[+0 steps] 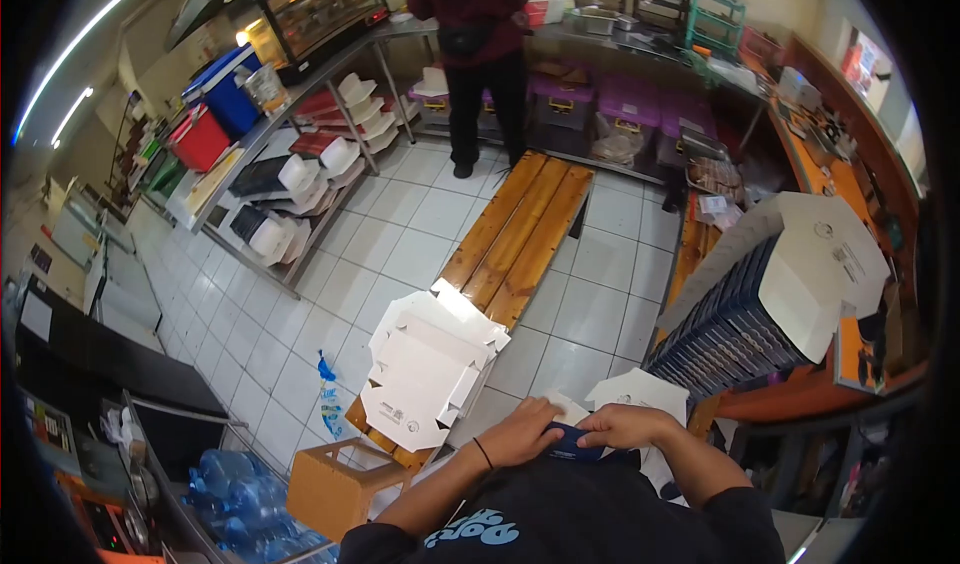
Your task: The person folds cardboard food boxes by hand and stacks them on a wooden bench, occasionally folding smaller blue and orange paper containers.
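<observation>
Close to my body, my left hand (517, 432) and my right hand (625, 427) grip a dark blue and white cardboard box (577, 451) from either side. Both hands have their fingers bent round its edges, and much of the box is hidden by them. A white flap (640, 392) rises beyond my right hand. Flat white box blanks (420, 369) lie on the wooden bench (530, 234) ahead and to the left. To the right stands a tall stack of blue and white folded boxes (740, 314).
A person (478, 44) stands at the far counter. Metal shelves (290, 289) with box stacks are at the left. Near me on the left are a brown carton (330, 489) and blue water bottles (240, 499). Blue plastic wrap (328, 404) lies on the tiled floor.
</observation>
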